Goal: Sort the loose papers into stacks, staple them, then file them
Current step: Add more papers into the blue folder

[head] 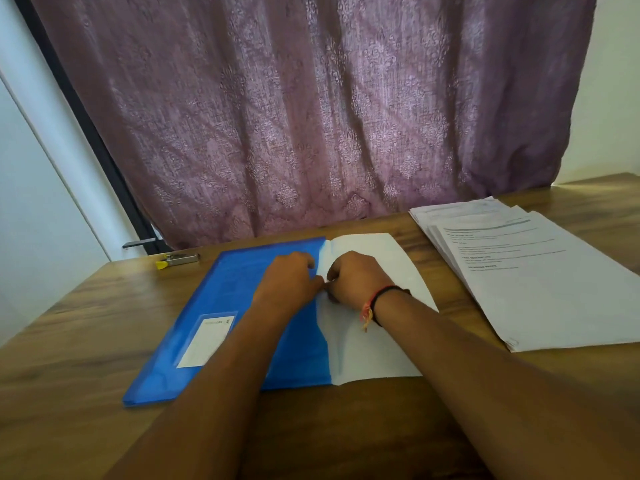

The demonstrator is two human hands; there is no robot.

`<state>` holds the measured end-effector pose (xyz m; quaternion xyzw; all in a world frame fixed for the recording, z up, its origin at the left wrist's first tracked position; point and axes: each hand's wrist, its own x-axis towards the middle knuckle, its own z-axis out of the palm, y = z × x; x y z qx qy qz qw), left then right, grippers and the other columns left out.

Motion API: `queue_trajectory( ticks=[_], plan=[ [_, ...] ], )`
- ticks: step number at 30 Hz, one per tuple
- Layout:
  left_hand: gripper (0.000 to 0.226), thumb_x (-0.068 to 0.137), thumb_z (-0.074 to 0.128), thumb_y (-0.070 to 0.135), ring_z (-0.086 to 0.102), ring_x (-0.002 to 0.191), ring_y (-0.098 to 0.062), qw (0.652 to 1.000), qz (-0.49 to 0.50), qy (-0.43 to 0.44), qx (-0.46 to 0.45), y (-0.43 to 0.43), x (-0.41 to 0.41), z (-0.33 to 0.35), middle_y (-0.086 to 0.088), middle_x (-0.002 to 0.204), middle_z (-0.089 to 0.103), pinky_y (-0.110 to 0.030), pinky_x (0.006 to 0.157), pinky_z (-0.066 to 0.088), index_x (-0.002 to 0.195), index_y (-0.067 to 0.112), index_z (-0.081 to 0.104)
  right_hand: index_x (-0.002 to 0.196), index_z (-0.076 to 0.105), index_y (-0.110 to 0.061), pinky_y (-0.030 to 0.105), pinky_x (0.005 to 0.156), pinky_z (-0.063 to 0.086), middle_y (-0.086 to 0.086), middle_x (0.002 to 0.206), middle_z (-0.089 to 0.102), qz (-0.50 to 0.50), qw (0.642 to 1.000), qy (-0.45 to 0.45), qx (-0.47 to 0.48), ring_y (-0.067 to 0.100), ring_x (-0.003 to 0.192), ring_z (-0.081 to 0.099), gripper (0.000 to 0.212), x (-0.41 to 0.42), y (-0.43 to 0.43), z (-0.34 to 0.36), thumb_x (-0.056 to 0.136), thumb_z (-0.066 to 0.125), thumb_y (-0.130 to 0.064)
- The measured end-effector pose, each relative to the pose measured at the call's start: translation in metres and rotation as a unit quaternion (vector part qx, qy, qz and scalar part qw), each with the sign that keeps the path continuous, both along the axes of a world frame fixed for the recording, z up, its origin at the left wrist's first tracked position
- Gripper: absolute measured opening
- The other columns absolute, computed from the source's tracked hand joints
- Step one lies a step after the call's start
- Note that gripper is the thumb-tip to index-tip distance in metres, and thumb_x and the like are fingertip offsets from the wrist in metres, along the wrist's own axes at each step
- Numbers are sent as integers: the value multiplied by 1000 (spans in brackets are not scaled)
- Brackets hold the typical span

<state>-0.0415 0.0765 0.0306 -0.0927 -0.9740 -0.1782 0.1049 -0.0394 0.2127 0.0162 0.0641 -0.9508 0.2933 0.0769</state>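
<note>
Where left hand (289, 277) meets right hand (355, 277), folder (239, 292) beneath; stack (540, 275) right

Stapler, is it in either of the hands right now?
No, the stapler lies on the table past the blue folder, while the left hand and right hand meet at that folder's right edge.

Setting, as I read it from my remote station: a room in a home, used for desk work.
- Landmark: wooden table (86, 341).
- Behind the table: mauve patterned curtain (311, 116), household fabric.
- Left of the table: dark frame (88, 128) with lever handle (138, 243), door or window unclear.
- On the table: blue folder (242, 306), printed papers (540, 289), stapler (178, 259).
</note>
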Motion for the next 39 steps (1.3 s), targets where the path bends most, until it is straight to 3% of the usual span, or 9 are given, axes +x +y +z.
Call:
queue_trajectory(
  ticks=[3, 8, 12, 15, 19, 23, 28, 32, 39],
  plan=[
    [37, 97, 64, 36, 60, 116, -25, 1000, 7, -15, -1, 2, -2, -4, -8, 126, 66, -36, 96, 47, 124, 12, 65, 112, 71, -7, 30, 88, 47, 11, 113, 70, -30, 999, 41, 17, 28, 105, 63, 32, -1, 17, 8, 94, 65, -33],
    [36, 100, 60, 38, 60, 115, -26, 1000, 10, 1, -11, 6, 3, 0, -8, 126, 67, -37, 95, 47, 126, 14, 65, 103, 71, -10, 28, 75, 45, 13, 103, 71, -118, 987, 99, 34, 31, 95, 65, 33, -4, 54, 29, 93, 61, -39],
    [39, 100, 59, 32, 61, 120, -27, 997, -31, 47, 61, 36, 15, 9, -7, 132, 66, -35, 101, 46, 135, 15, 63, 101, 70, -7, 30, 74, 44, 17, 105, 70, -194, 974, 119, 6, 36, 99, 65, 26, 2, 91, 45, 95, 56, -27],
    [37, 99, 62, 32, 64, 114, -21, 989, -115, 43, 84, 77, 26, 17, -3, 128, 69, -29, 97, 46, 131, 15, 65, 109, 68, -4, 36, 87, 49, 17, 116, 68, -240, 964, 104, 47, 35, 107, 63, 26, -4, 127, 47, 98, 54, -24],
    [44, 99, 61, 35, 59, 124, -21, 977, -204, 5, 62, 141, 40, 24, -1, 142, 60, -26, 99, 44, 141, 19, 57, 126, 61, -9, 42, 103, 43, 16, 135, 57, -295, 945, 43, 137, 34, 124, 52, 35, -14, 179, 33, 97, 51, -27],
    [61, 97, 61, 49, 51, 134, -24, 969, -241, -44, 12, 184, 35, 8, -4, 155, 47, -35, 108, 43, 149, 19, 48, 133, 57, -17, 43, 106, 42, 12, 138, 55, -356, 920, -36, 160, 32, 127, 50, 44, 0, 238, 16, 95, 52, -39],
    [64, 94, 57, 60, 43, 139, -21, 969, -235, -71, -9, 192, 28, -24, 0, 155, 44, -42, 115, 40, 146, 24, 51, 146, 44, -20, 43, 108, 39, 13, 139, 56, -345, 926, -120, 93, 34, 125, 54, 55, 13, 290, 3, 98, 47, -48],
    [58, 94, 57, 60, 42, 139, -18, 972, -224, -62, 19, 193, 26, -33, 5, 155, 43, -42, 116, 38, 142, 28, 53, 126, 62, -10, 38, 99, 47, 14, 127, 64, -364, 926, -84, 55, 32, 115, 60, 47, 16, 306, 5, 96, 54, -45],
    [57, 94, 56, 61, 39, 141, -18, 974, -217, -60, 24, 193, 27, -36, 7, 158, 39, -41, 117, 37, 143, 30, 51, 119, 64, -6, 38, 93, 48, 16, 120, 66, -387, 922, -13, 13, 34, 111, 61, 38, 9, 316, 4, 97, 57, -35]
  ],
)
